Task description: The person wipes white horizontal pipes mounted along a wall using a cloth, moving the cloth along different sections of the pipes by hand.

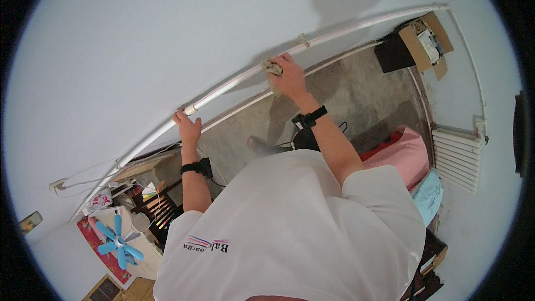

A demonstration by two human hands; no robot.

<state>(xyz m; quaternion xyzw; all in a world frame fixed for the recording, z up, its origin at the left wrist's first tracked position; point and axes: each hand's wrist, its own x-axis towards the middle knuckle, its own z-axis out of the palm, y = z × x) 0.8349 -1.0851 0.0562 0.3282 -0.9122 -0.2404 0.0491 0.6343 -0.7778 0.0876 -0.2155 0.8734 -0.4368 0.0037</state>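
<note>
A long white pipe [227,86] with a thin red stripe runs along the wall, rising toward the right. My right hand [291,79] is closed on a crumpled greyish-beige rag [272,67], which presses against the pipe. Farther left, my left hand [190,128] has its fingers curled over the same pipe, with the thumb apart on the near side. Just right of those fingers sits a pipe coupling [190,110]. A wall bracket [304,40] holds the pipe to the right of the rag. Black straps with small devices circle both wrists.
A second thin pipe [351,54] runs low along the wall. An opened cardboard box [423,44] stands far right beside a black box [394,54]. A white radiator [458,159] and pink fabric [404,156] are at right. At lower left, a blue fan [119,242] stands by a cluttered table.
</note>
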